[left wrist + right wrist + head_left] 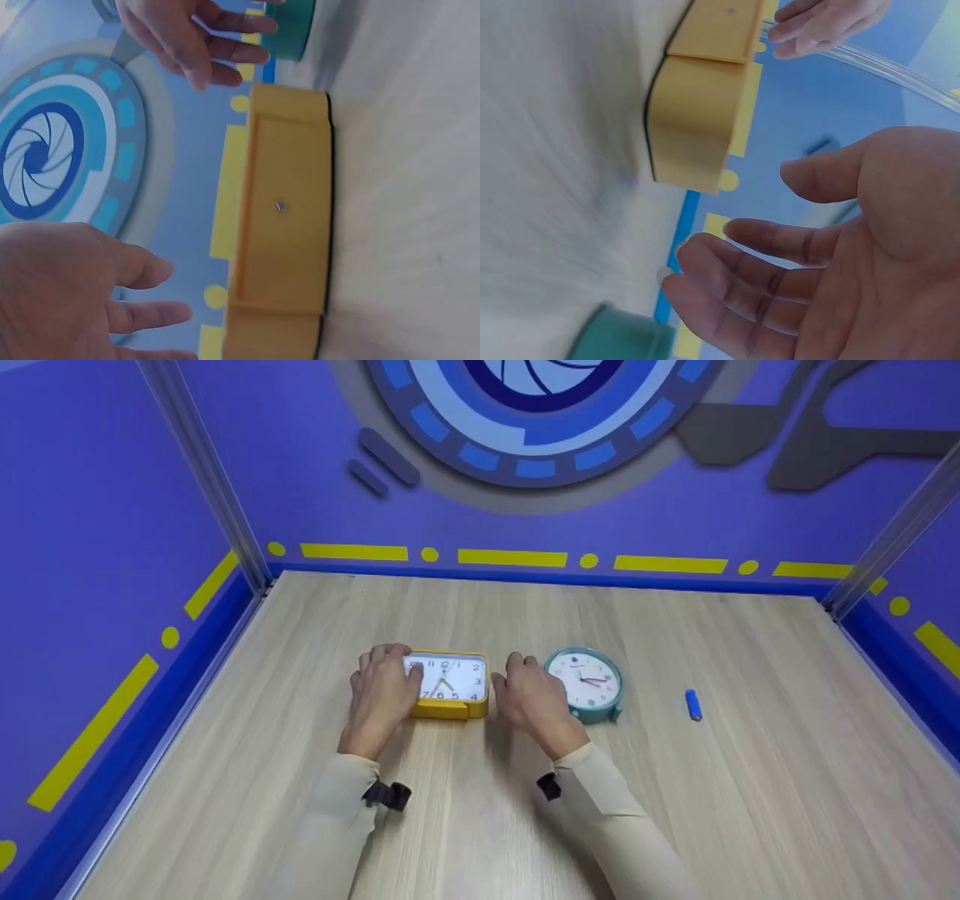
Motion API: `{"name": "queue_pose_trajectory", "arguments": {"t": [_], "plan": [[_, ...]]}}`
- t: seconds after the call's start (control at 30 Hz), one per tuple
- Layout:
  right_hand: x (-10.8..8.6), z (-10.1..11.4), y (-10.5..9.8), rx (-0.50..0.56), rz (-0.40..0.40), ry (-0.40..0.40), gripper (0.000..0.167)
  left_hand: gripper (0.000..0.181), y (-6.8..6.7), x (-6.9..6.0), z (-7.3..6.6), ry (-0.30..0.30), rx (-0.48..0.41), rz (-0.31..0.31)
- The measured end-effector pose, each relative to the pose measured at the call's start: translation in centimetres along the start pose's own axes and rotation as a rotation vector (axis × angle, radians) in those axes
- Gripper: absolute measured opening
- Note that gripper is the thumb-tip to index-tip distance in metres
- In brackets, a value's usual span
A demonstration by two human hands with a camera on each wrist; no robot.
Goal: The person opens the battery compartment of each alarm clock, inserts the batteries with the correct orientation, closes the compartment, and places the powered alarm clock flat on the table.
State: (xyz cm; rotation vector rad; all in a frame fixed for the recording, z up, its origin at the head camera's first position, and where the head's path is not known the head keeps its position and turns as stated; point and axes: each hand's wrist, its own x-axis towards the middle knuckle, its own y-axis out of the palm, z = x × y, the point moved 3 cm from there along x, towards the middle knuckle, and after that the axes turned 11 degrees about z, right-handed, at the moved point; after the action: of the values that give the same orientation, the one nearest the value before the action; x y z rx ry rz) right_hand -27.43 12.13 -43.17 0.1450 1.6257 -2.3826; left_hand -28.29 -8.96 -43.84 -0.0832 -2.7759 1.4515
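A yellow rectangular alarm clock (450,679) lies face up on the table, its side wall (289,202) filling the middle of the left wrist view. My left hand (382,690) hovers at its left end, thumb over the dial's edge. In the left wrist view the fingers of that hand (82,292) are extended, with a gap to the clock. My right hand (536,701) is between this clock and a round teal alarm clock (589,682), overlapping the teal one's left edge from above. Its fingers (757,285) are loosely bent around nothing.
A small blue cylindrical object (694,705) lies on the wooden table (750,795) to the right of the teal clock. Blue-purple panels (570,529) with yellow markings enclose the back and sides, joined by metal corner posts (217,487).
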Motion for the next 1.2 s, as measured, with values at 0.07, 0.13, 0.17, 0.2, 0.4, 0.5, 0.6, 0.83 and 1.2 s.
{"name": "queue_pose_trajectory", "arguments": {"t": [0.07,0.13,0.17,0.2,0.4,0.5,0.6,0.83,1.2], "plan": [[-0.3,-0.2,-0.4,0.009,-0.021,-0.005,0.046,0.042,0.2,-0.2,-1.0,0.025,0.000,-0.009],[-0.7,-0.5,-0.8,0.004,-0.048,-0.012,0.044,0.042,0.3,-0.5,-2.2,0.054,0.000,-0.013],[-0.8,-0.7,-0.9,0.000,-0.060,-0.014,0.044,0.042,0.4,-0.5,-2.7,0.068,0.000,-0.012],[-0.9,-0.9,-1.1,-0.004,-0.071,-0.013,0.043,0.042,0.5,-0.6,-3.2,0.081,-0.001,-0.013],[-1.7,-3.0,-2.2,-0.006,-0.132,-0.023,0.042,0.042,1.7,-0.7,-6.0,0.149,-0.010,0.004],[-2.3,-4.5,-2.7,-0.003,-0.198,-0.061,0.037,0.042,2.5,-0.8,-7.0,0.165,-0.032,0.024],[-2.7,-6.1,-3.3,-0.002,-0.244,-0.079,0.035,0.043,3.3,-0.8,-7.9,0.169,-0.047,0.041],[-3.1,-9.2,-4.5,0.048,-0.150,0.023,0.043,0.044,4.9,-0.8,-10.8,0.235,-0.067,0.095],[-3.3,-11.2,-5.4,0.045,-0.160,0.074,0.044,0.049,8.0,-0.4,-14.2,0.251,-0.065,0.180]]}}
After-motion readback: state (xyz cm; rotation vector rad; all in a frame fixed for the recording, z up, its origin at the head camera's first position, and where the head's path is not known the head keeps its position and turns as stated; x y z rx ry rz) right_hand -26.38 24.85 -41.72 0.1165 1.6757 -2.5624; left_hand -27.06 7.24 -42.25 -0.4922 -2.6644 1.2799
